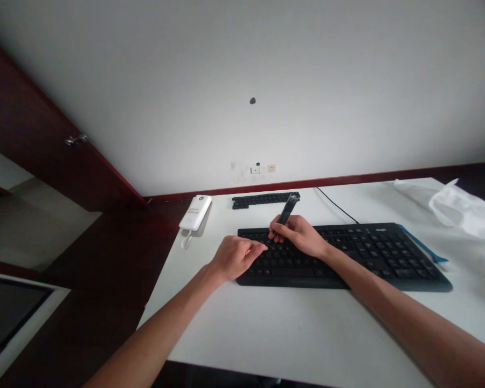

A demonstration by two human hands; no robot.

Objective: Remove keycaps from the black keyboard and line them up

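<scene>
A black keyboard [359, 256] lies across a white table [275, 334]. My right hand [299, 235] is closed round a dark pen-like tool [286, 211], its tip pressed down among the keys at the upper left of the keyboard. My left hand [236, 256] rests on the keyboard's left end, fingers curled and touching the keys just beside the tool's tip. What sits under the tool's tip is too small to make out.
A row of loose black keycaps [264, 199] lies behind the keyboard. A white power bank [195, 212] sits at the back left corner. A black cable [335, 207] runs to the keyboard. White plastic wrapping [461, 207] and a blue sheet [422, 245] lie right. Dark wooden cabinets stand left.
</scene>
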